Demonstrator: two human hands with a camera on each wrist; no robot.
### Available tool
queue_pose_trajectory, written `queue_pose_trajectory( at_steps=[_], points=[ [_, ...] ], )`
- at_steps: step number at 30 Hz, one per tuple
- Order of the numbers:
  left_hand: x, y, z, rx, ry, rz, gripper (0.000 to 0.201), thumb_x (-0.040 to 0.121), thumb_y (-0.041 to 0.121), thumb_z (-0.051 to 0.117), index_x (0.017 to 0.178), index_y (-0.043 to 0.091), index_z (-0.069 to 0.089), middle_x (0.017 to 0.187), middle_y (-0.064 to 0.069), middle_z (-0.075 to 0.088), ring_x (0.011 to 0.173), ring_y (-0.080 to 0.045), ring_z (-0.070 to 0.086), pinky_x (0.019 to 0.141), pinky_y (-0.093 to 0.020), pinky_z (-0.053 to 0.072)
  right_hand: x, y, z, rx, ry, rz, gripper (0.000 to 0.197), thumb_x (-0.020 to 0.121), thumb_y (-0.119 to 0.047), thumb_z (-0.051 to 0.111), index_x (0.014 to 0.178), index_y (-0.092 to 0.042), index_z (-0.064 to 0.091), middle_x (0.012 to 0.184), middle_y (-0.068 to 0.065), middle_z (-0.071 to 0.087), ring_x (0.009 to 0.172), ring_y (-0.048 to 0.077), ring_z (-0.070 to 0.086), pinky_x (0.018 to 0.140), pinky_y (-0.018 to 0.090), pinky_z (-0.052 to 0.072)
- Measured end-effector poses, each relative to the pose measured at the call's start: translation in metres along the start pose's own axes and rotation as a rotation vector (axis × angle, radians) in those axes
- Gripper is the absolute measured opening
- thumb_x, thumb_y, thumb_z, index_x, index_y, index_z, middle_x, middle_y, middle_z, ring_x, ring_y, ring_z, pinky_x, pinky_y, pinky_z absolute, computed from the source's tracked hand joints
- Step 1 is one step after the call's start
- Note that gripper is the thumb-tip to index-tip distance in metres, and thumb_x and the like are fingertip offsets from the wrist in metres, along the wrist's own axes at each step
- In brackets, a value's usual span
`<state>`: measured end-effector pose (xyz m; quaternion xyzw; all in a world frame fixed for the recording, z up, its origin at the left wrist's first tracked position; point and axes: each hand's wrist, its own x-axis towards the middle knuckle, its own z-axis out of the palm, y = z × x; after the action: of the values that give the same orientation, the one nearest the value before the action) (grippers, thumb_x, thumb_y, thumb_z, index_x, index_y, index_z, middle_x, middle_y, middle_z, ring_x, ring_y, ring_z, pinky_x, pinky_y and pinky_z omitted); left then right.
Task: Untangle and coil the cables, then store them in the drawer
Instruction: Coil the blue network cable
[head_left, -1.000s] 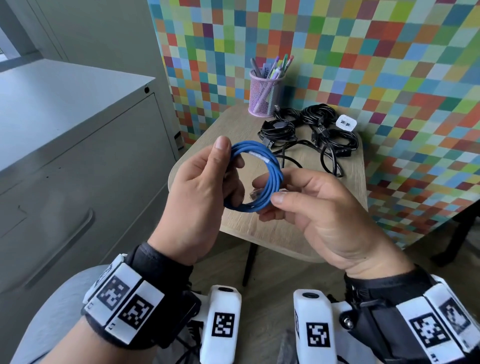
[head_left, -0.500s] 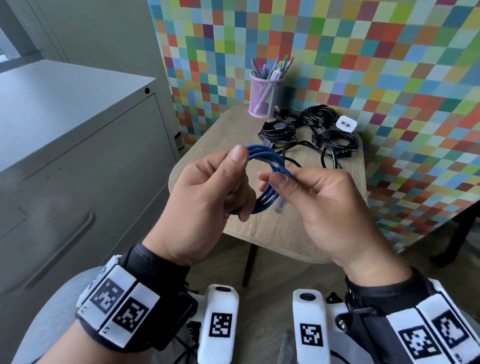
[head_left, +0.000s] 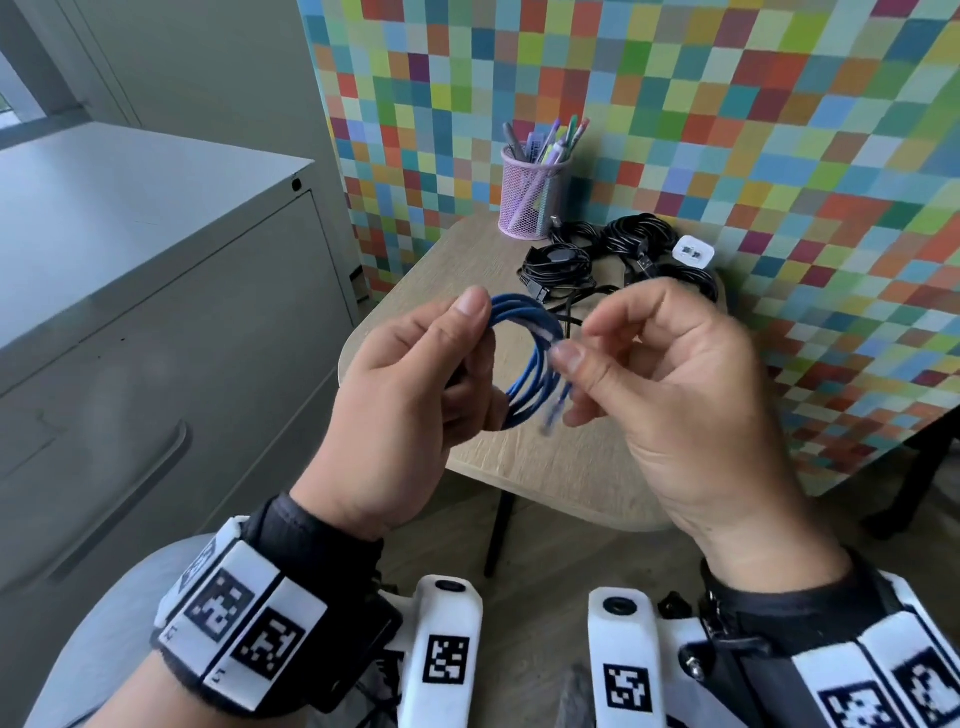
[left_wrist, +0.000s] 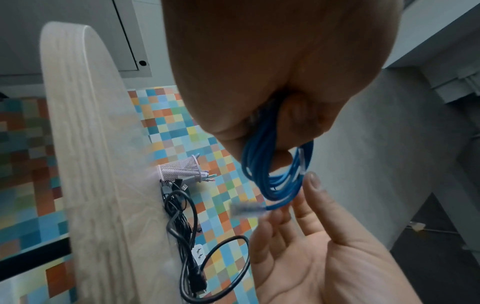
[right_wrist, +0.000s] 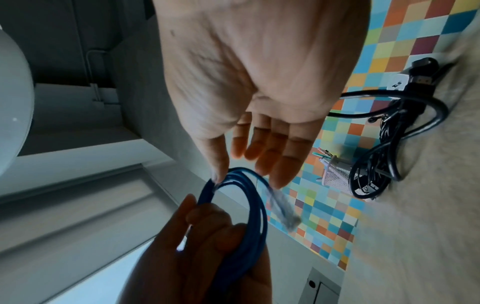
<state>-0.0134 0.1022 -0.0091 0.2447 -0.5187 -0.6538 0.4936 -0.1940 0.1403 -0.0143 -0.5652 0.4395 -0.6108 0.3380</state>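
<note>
Above the table (head_left: 524, 457), my left hand (head_left: 410, 395) grips the springy blue cable (head_left: 535, 374) coil; right hand (head_left: 670, 395) pinches its loose end (light, slippery).

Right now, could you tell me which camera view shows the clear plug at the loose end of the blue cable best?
The right wrist view: the clear plug hangs large against the wall, though blurred. The left wrist view shows the plug smaller and smeared. In the head view it is a faint blur below the blue cable coil.
</note>
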Motion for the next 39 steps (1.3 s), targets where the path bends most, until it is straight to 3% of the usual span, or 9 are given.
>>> queue_pose_trajectory(
  at_steps=[4,9,13,16,21,25,28,34,39],
  points=[
    [-0.002,0.003,0.001,-0.061,-0.057,-0.043,0.040,0.096,0.033,0.054,0.058,0.018,0.050,0.044,0.005,0.024,0.042,-0.015,0.014,0.054,-0.032,0.028,0.001,0.000,-0.003,0.108,-0.132,0.158,0.036,0.082,-0.036,0.085,0.115,-0.026,0.078,0.108,0.006,0.077,0.093,0.023,0.072,0.070,0.035,0.059],
    [-0.003,0.007,0.001,-0.094,-0.044,-0.057,0.041,0.095,0.032,0.051,0.056,0.016,0.053,0.042,0.007,0.024,0.038,-0.012,0.016,0.049,-0.026,0.038,-0.002,-0.007,-0.008,0.314,-0.282,0.254,0.032,0.076,-0.027,0.076,0.106,-0.015,0.083,0.095,0.011,0.079,0.076,0.020,0.071,0.058,0.031,0.057],
    [-0.002,0.003,-0.002,-0.008,-0.095,-0.102,0.038,0.092,0.033,0.059,0.059,0.015,0.056,0.042,0.006,0.025,0.037,-0.013,0.018,0.050,-0.028,0.035,-0.001,-0.005,-0.011,0.066,-0.267,0.198,0.032,0.073,-0.010,0.091,0.102,-0.016,0.082,0.083,0.015,0.076,0.057,0.024,0.062,0.058,0.044,0.060],
    [-0.004,-0.003,0.002,0.137,-0.186,-0.121,0.038,0.086,0.039,0.062,0.055,0.017,0.056,0.040,0.009,0.033,0.035,-0.011,0.027,0.051,-0.033,0.033,-0.002,0.004,-0.005,-0.250,-0.217,0.072,0.023,0.079,-0.024,0.076,0.099,-0.033,0.081,0.080,0.015,0.074,0.068,0.040,0.065,0.064,0.057,0.057],
    [-0.005,-0.005,0.007,0.181,-0.212,-0.192,0.049,0.085,0.053,0.056,0.055,0.014,0.056,0.040,0.004,0.030,0.035,-0.017,0.024,0.052,-0.048,0.018,-0.004,0.010,0.002,-0.341,-0.169,-0.004,0.022,0.081,-0.023,0.060,0.095,-0.028,0.077,0.072,0.010,0.074,0.065,0.036,0.067,0.062,0.054,0.055],
    [-0.002,-0.001,-0.003,0.153,-0.206,-0.206,0.049,0.085,0.054,0.046,0.057,0.014,0.053,0.046,-0.003,0.024,0.039,-0.020,0.020,0.057,-0.049,0.009,-0.003,0.004,-0.002,-0.082,-0.255,0.074,0.026,0.083,-0.007,0.069,0.108,-0.014,0.073,0.099,0.006,0.080,0.096,0.021,0.077,0.090,0.041,0.059],
    [0.000,0.001,-0.012,0.247,-0.153,-0.203,0.033,0.086,0.033,0.042,0.061,0.013,0.050,0.052,-0.001,0.024,0.042,-0.015,0.025,0.064,-0.046,0.025,0.002,-0.006,-0.016,0.104,-0.263,0.078,0.034,0.087,-0.002,0.061,0.121,-0.004,0.068,0.120,0.010,0.077,0.118,0.021,0.071,0.097,0.029,0.054],
    [0.000,0.001,-0.008,0.291,-0.142,-0.195,0.028,0.092,0.022,0.045,0.068,0.015,0.057,0.056,0.006,0.034,0.046,-0.008,0.030,0.059,-0.036,0.025,0.003,-0.010,-0.029,-0.536,-0.141,-0.033,0.017,0.084,-0.045,0.074,0.096,-0.035,0.080,0.082,-0.010,0.069,0.082,0.015,0.067,0.074,0.037,0.058],
    [-0.003,-0.001,0.003,0.322,-0.208,-0.209,0.026,0.096,0.027,0.045,0.081,0.007,0.051,0.059,0.007,0.034,0.054,-0.010,0.027,0.063,-0.042,0.019,0.002,-0.008,-0.025,-0.666,-0.200,-0.059,0.044,0.079,-0.053,0.073,0.121,-0.041,0.071,0.103,-0.014,0.058,0.105,0.011,0.060,0.086,0.020,0.047]
  ],
)
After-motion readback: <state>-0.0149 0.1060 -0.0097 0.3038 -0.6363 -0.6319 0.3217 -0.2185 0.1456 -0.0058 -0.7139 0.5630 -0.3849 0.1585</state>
